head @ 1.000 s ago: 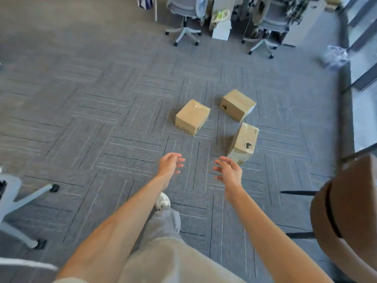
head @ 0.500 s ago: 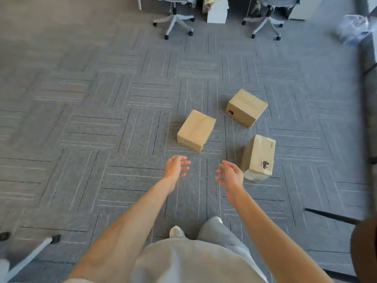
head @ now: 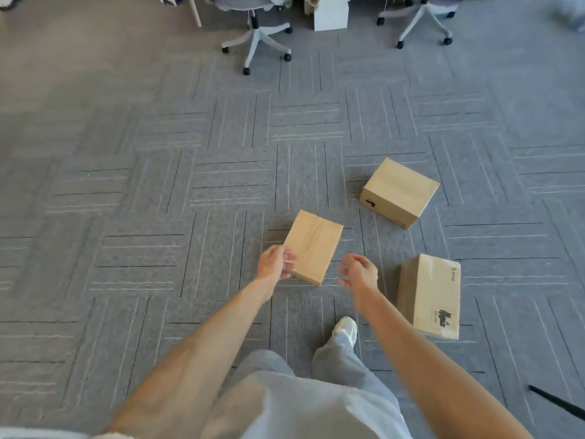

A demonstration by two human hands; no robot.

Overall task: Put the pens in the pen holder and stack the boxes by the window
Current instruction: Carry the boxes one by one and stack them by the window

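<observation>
So the boxes haven't been stacked yet. All three sit apart on the carpet (head: 126, 217): the nearest box (head: 313, 247), the far box (head: 400, 193), and the third box (head: 429, 296) to your right. Your left hand (head: 275, 263) is at the nearest box's left edge and your right hand (head: 361, 274) is just off its other side, both loose and gripping nothing. No pens or holder in view.

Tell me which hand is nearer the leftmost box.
Left. The left hand is at the left edge of the box, overlapping it in view; the right hand hovers off its near right corner, clear of it.
</observation>
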